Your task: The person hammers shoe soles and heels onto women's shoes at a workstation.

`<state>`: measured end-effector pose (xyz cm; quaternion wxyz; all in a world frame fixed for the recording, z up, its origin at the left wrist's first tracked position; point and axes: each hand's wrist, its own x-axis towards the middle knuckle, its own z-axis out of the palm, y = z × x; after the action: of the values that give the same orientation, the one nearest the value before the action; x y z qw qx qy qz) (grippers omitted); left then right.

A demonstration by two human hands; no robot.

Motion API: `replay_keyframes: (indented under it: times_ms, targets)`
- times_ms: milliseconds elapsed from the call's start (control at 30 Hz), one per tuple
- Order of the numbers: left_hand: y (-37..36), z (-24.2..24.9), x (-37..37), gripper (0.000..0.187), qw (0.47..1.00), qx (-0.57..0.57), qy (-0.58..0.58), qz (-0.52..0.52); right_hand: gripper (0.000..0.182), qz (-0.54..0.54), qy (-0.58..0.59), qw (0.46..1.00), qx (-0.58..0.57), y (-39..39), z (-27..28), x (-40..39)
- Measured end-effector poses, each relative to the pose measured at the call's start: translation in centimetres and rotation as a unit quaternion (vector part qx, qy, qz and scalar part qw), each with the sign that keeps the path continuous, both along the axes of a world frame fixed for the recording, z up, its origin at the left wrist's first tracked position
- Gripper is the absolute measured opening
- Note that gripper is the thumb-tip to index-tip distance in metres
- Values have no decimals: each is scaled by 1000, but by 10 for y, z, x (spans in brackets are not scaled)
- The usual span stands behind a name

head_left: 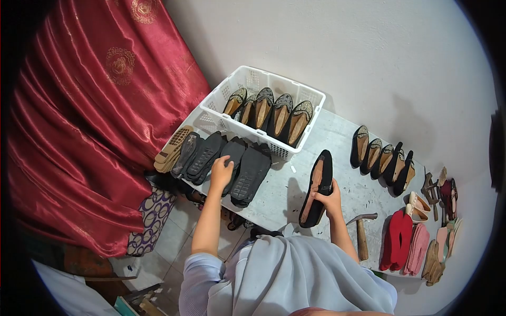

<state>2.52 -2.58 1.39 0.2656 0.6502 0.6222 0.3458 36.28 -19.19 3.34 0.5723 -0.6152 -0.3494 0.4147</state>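
My right hand (329,199) is wrapped round the middle of a black shoe (319,184) with a tan inside, lifted above the grey table (284,192). Over the stacks of black soles (250,174), my left hand (222,167) touches one dark sole (235,158), thumb and fingers apart. Whether it grips that sole is hidden by the hand. Tan soles (174,148) lie at the left end of the row. Behind the soles, a white basket (242,128) holds several black shoes (282,113) with patterned toes.
Several shoes (371,156) stand along the table's right back edge. A hammer (361,237) lies near my right arm. Red insoles (396,239), pink insoles (416,247) and more tools (433,189) are further right. A red curtain (89,131) hangs at the left.
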Motion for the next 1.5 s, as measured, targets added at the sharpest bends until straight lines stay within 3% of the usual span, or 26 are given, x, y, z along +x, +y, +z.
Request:
replay_keyframes:
  times_ms: [100, 200, 300, 400, 500, 600, 700, 800, 933, 1067, 1100, 1167, 1200, 1300, 1433, 1500]
  targets:
    - [17, -14, -16, 56, 987, -125, 100, 7, 80, -14, 9, 999, 27, 1, 0, -4]
    - [12, 5, -1, 78, 952, -188, 241, 24, 83, -3, 39, 999, 25, 3, -1, -4]
    - [24, -3, 3, 91, 934, -216, 286, 9, 86, -11, 23, 999, 31, 4, -4, -2]
    - [26, 14, 12, 89, 921, -231, 311, 30, 75, -28, 3, 999, 46, 0, 0, -4]
    - [23, 18, 21, 87, 928, -167, 330, 52, 90, -19, 6, 999, 26, -5, 3, 0]
    - [30, 6, 22, 70, 934, -147, 321, 52, 90, -24, 7, 1000, 16, -8, 7, 0]
    - [35, 5, 14, 47, 955, -166, 245, 5, 90, -29, 17, 999, 29, -8, -1, 3]
    - [30, 10, 16, 33, 977, -74, 197, 16, 91, -29, 10, 999, 29, -11, -1, 5]
    - [24, 29, 4, 30, 985, -38, 165, -39, 93, -18, -3, 999, 29, -13, -1, 11]
    - [7, 60, -2, 29, 995, -72, 61, -25, 94, -17, -31, 999, 26, -16, 7, 10]
    - [6, 59, -4, 30, 994, -73, -68, -43, 94, -15, -39, 999, 28, -16, 8, 9]
    - [5, 54, -8, 33, 941, -72, -321, -75, 95, -10, -42, 999, 24, -16, 6, 8]
    - [-2, 68, -2, 39, 914, -65, -391, -81, 95, -9, -44, 999, 22, -16, 5, 8]
    - [-15, 95, 16, 47, 866, 1, -487, -114, 96, -14, -46, 998, 29, -18, 7, 4]
    - [-13, 95, 28, 62, 804, 31, -540, -248, 96, -25, -66, 997, 38, -26, 8, 4]
    - [-19, 105, 43, 71, 728, 21, -618, -296, 97, -42, -103, 992, 51, -33, -5, 11]
